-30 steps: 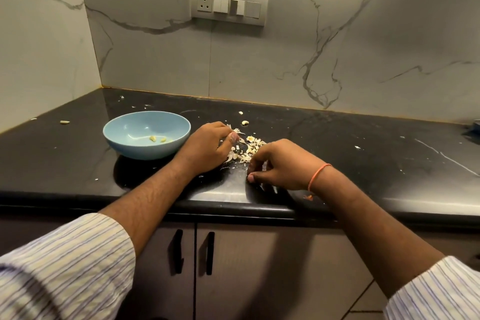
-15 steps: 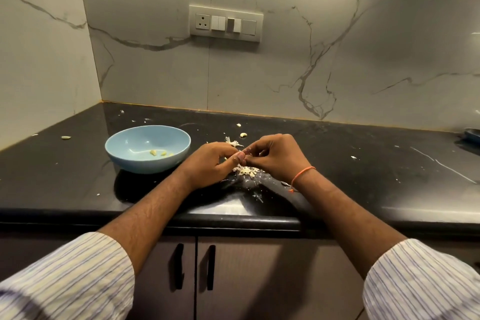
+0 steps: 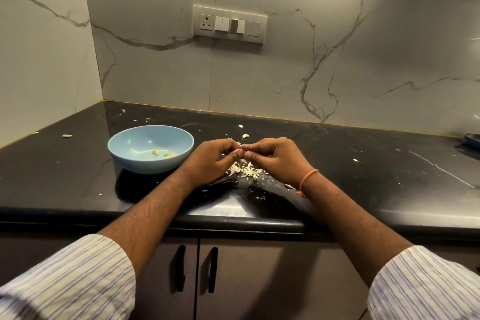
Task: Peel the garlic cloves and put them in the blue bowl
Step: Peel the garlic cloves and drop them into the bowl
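Both hands now meet over the peel pile (image 3: 245,170); left hand (image 3: 214,160) and right hand (image 3: 276,160) pinch a garlic clove (image 3: 242,147) between their fingers. It is small and may slip out onto the counter (image 3: 363,176), right of the blue bowl (image 3: 130,161).

I am holding my left hand (image 3: 213,160) and right hand (image 3: 276,160) together above the black bench (image 3: 363,176), pinching a small garlic clove (image 3: 242,147) between their curled fingers (image 3: 240,154). Peel scraps (image 3: 245,170) are lying beneath them. The blue bowl (image 3: 130,148) is sitting just beside my left hand, holding peeled cloves (image 3: 162,153).
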A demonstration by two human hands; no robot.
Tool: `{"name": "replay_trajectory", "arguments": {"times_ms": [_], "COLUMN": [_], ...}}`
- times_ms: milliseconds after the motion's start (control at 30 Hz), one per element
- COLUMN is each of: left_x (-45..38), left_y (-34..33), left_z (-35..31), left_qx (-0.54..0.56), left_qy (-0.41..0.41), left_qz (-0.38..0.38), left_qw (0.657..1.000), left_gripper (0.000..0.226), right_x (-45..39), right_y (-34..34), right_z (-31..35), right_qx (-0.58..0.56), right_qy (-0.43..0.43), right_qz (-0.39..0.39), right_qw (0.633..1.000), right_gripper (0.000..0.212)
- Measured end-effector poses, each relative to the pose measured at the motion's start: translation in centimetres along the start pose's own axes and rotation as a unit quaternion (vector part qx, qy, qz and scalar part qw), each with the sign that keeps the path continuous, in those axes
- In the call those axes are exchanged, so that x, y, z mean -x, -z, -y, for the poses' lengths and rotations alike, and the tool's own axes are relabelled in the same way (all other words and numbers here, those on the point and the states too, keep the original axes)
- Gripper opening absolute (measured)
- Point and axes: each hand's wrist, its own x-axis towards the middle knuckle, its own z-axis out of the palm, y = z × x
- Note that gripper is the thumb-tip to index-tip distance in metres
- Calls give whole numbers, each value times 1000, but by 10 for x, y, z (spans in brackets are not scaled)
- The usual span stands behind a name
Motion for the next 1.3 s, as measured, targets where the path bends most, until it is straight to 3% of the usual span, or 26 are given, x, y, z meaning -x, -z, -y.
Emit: {"name": "replay_trajectory", "arguments": {"times_ms": [133, 233, 300, 400, 533, 633, 700, 767, 833, 967, 1033, 1133, 1200, 1300], "left_x": [0, 1, 2, 3, 2, 1, 1, 1, 1, 2, 4, 6, 6, 6], "left_y": [0, 0, -1, -1, -2, -3, -3, -4, -4, -5, -3, -3, -3, -2], "left_z": [0, 0, -2, -3, 0, 1, 1, 0, 0, -1, -2, -5, -7, -6], "left_qx": [-14, -27, -37, -43, -45, -53, -56, -59, -63, -66, -67, -74, -78, -77], "left_qy": [-12, -25, -38, -41, -40, -44, -45, -47, -49, -61, -69, -87, -96, -92], "left_qz": [-9, -7, -4, -22, -34, -40, -44, -44, -46, -44, -42, -42, -46, -54], "left_qw": [1000, 999, 999, 998, 998, 997, 996, 996, 996, 995, 994, 993, 991, 991], "left_gripper": [10, 9, 12, 16, 16, 13, 12, 12, 13, 15, 18, 26, 28, 23], "right_x": [2, 3, 4, 5, 6, 19, 26, 22, 22, 26, 16, 8, 7, 0], "right_y": [0, 4, 12, 29, 50, 34, 22, 26, 29, 24, 29, 27, 16, 7], "right_z": [7, 8, 10, 19, 30, 22, 19, 16, 12, 10, 10, 11, 9, 3], "right_qx": [-165, -187, -111, 127, 307, 423, 479, 496, 482, 469, 418, 279, 180, 61], "right_qy": [-125, -155, -143, -58, 70, 162, 186, 215, 237, 221, 218, 148, 78, 5], "right_qz": [0, -3, 13, 57, 57, 95, 154, 126, 85, 144, 81, -8, -22, -18], "right_qw": [978, 970, 983, 989, 947, 887, 844, 832, 839, 843, 878, 949, 980, 998], "right_gripper": [24, 20, 12, 7, 10, 16, 18, 14, 13, 13, 12, 8, 12, 9]}}
